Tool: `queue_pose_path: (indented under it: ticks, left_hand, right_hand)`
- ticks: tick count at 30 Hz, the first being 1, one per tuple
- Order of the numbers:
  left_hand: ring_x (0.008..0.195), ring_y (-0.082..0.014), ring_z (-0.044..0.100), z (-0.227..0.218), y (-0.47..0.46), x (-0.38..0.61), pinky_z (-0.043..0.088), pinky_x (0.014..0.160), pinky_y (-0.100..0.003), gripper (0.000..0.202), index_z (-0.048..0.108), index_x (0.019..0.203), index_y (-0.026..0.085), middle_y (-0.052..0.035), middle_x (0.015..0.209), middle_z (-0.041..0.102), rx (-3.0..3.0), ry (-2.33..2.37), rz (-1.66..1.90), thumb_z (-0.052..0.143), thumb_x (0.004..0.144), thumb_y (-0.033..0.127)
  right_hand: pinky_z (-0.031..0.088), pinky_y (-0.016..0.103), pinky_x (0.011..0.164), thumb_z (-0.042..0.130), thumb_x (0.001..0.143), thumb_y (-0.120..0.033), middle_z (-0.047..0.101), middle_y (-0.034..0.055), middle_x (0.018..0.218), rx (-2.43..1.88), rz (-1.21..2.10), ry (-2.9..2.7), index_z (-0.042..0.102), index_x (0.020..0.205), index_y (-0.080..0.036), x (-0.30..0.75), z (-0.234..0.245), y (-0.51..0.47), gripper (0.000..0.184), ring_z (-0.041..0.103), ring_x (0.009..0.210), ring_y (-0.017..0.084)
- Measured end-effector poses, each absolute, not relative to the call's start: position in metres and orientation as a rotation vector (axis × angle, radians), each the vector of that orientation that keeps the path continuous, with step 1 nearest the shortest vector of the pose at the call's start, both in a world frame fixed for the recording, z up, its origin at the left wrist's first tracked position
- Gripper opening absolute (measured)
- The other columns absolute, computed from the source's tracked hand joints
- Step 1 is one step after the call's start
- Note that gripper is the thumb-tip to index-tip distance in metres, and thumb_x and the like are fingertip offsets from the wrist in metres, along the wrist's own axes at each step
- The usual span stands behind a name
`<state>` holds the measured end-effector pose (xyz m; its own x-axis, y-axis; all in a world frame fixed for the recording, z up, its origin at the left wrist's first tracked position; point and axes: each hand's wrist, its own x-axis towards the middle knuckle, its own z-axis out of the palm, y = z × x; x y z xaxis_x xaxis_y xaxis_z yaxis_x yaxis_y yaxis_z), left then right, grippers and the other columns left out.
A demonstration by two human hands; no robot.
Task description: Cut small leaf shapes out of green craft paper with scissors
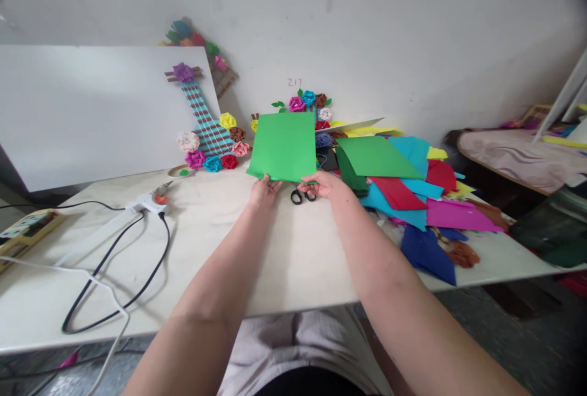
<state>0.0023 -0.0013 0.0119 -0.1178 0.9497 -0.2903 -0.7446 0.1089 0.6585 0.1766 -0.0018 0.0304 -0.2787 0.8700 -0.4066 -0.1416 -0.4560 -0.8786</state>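
Note:
A bright green sheet of paper [285, 146] is held out over the table by its near edge. My left hand [266, 189] pinches the near left part of that edge, thumb on top. At the near right corner my right hand [320, 184] grips the same sheet between thumb and fingers. Just beneath my right hand lie scissors, whose black handles [296, 197] show; their blades are hidden under the paper. Another green sheet [380, 156] rests on the pile to the right, apart from my hands.
Colored paper scraps [461, 214] heap on the table's right side. A glue gun [149, 201] with looping cables lies on the left. A guitar-shaped craft with paper flowers [208, 124] leans on a white board [101, 109]. A power strip [30, 228] sits at the far left.

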Motion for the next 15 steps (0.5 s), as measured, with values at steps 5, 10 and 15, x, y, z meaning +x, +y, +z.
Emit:
queue_pose_path:
  ticks: [5, 10, 15]
  left_hand:
    - [0.058, -0.0092, 0.061, 0.0083, 0.0002, 0.0038, 0.053, 0.069, -0.027, 0.015, 0.054, 0.097, 0.019, -0.0016, 0.077, 0.064, 0.315, 0.821, 1.526, 0.043, 0.088, 0.014]
    - [0.062, -0.0109, 0.063, 0.0048, -0.0026, 0.0064, 0.054, 0.073, -0.029, 0.009, 0.056, 0.09, 0.015, -0.0032, 0.072, 0.064, 0.437, 0.728, 1.461, 0.048, 0.087, 0.018]
    - [0.067, -0.0134, 0.065, 0.0039, -0.0092, 0.0102, 0.053, 0.079, -0.031, 0.006, 0.059, 0.082, 0.011, -0.0065, 0.073, 0.066, 0.557, 0.651, 1.361, 0.053, 0.083, 0.013]
  right_hand:
    - [0.044, 0.015, 0.037, 0.05, 0.085, -0.005, 0.065, 0.0071, 0.057, -1.256, 1.821, -0.898, 0.055, 0.085, -0.007, 0.1758, 0.0319, -0.0013, 0.006, 0.058, 0.042, 0.01]
    - [0.041, 0.013, 0.035, 0.048, 0.085, -0.005, 0.06, 0.0035, 0.052, -1.244, 1.786, -0.763, 0.055, 0.082, -0.008, 0.1768, 0.0327, -0.0012, 0.009, 0.054, 0.038, 0.007]
    - [0.039, 0.012, 0.034, 0.045, 0.084, -0.004, 0.057, 0.0024, 0.049, -1.21, 1.787, -0.731, 0.055, 0.078, -0.01, 0.1773, 0.0334, -0.0016, 0.013, 0.052, 0.039, 0.007]
